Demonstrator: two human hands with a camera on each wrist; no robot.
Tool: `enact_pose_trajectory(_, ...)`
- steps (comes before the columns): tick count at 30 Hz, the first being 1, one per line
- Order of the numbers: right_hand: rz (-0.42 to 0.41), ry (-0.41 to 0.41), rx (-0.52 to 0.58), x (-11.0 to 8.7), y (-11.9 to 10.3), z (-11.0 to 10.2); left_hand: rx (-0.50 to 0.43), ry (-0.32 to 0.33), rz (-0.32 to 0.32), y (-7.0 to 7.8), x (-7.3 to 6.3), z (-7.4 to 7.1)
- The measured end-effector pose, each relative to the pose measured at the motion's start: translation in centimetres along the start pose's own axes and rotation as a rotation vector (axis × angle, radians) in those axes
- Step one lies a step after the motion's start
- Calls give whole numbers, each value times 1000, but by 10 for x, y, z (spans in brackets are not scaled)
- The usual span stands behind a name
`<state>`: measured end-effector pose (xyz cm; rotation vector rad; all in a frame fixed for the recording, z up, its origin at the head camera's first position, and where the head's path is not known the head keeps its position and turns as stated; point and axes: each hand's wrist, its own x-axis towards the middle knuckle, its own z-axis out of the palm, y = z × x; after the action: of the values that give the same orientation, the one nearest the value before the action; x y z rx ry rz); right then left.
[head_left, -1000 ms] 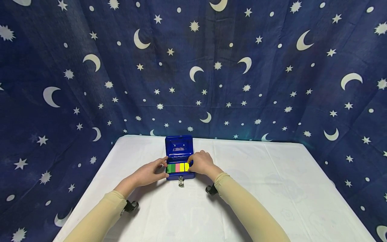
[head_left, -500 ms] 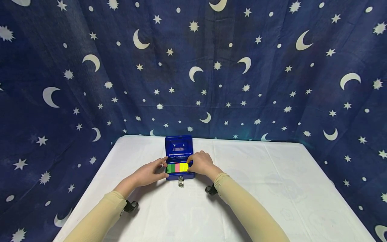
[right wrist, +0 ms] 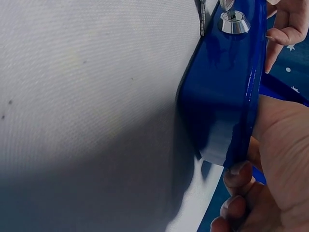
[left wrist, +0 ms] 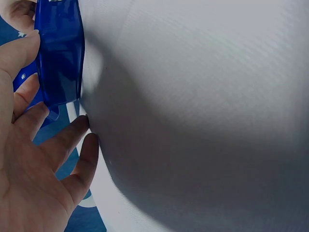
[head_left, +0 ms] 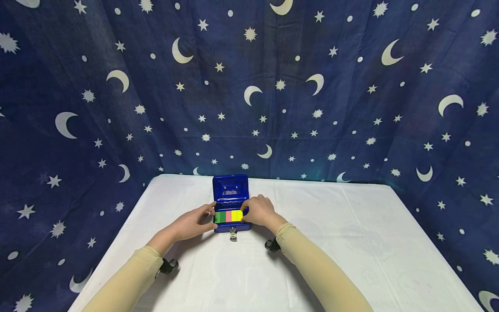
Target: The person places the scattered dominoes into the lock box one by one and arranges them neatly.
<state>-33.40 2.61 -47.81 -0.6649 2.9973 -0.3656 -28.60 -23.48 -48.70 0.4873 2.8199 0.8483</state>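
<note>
A blue metal cash box (head_left: 243,227) stands with its lid (head_left: 230,186) raised. Inside, green, pink and yellow rectangular blocks (head_left: 228,216) lie side by side in a row. My right hand (head_left: 261,210) reaches over the box's right side, thumb and forefinger at the two ends of the rightmost yellow block (head_left: 240,216). At the left side, my left hand (head_left: 190,223) has its thumb at the front corner and a fingertip farther back, the other fingers spread loosely. A key (right wrist: 227,5) sits in the front lock (right wrist: 234,23); the right thumb tip is hidden in the right wrist view.
A white cloth (head_left: 249,273) covers the table. Behind and at both sides hangs a dark blue curtain (head_left: 218,104) with moons and stars. A black wrist camera (head_left: 168,265) sits on the left wrist, another camera (head_left: 271,245) on the right.
The rightmost yellow block has shifted slightly left, closing the thin gap beside the other yellow one, with the right fingers following. My left hand has stayed in place.
</note>
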Motion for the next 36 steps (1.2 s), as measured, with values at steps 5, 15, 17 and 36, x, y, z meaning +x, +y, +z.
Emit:
enact_pose_trajectory(5, 3, -2, -9, 0, 1, 0, -2, -1, -1, 0, 0, 0)
enact_pose_trajectory(15, -4, -10, 10, 1, 4, 0, -5, -4, 4, -1, 1, -1)
enact_pose_trajectory(17, -7, -7, 16, 1, 4, -1, -7, -6, 5, -1, 1, -1)
enact_pose_trajectory(36, -138, 123, 95, -23, 15, -24, -10, -4, -1, -1, 0, -1)
